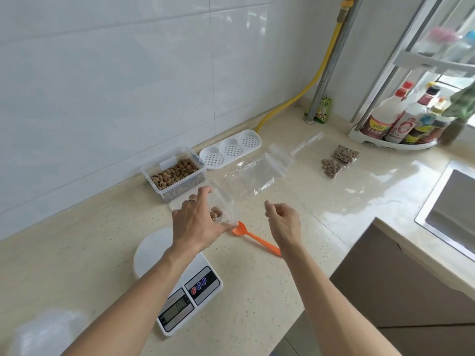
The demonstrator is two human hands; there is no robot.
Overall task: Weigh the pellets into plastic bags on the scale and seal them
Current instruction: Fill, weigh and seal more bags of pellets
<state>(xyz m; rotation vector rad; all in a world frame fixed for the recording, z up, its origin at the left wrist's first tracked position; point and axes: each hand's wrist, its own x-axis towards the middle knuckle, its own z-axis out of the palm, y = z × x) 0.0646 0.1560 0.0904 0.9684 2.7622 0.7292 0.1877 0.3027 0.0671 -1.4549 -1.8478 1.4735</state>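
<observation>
Already two filled bags lie aside; the left hand grasps a third bag, the right hand released.

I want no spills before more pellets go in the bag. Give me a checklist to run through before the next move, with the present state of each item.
1. Bag in hand: the left hand grips a clear plastic bag holding a few pellets. Ok.
2. Bag on the scale: it is held beyond the platform, not on it. Not ok.
3. Scoop ready: the orange spoon lies on the counter; the right hand holds nothing. Not ok.
4. Pellet supply: the clear container is open with pellets inside. Ok.
5. Scale reading: display too small to read. Cannot tell.
6. Bag mouth open: cannot tell.
</observation>
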